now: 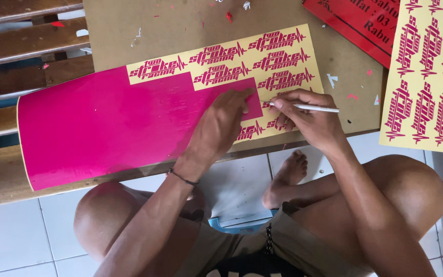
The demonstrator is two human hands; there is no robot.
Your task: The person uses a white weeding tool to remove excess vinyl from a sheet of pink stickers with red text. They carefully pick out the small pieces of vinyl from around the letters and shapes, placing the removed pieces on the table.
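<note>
A long pink vinyl sheet [103, 125] on yellow backing lies across a brown board [180, 25]. Its right part is weeded, leaving pink logo stickers on the yellow backing [242, 56]. My left hand [221, 123] presses flat on the pink vinyl at the weeded edge, fingertips near the stickers. My right hand [308, 118] grips a thin silver craft knife [308, 107] like a pen, its tip pointing left toward my left fingertips.
A second yellow sheet of pink stickers [429, 72] lies at the right. A red sign board [360, 23] sits at the top right. Wooden slats [26, 46] are at the left. My knees and bare foot [288, 174] rest over white floor tiles.
</note>
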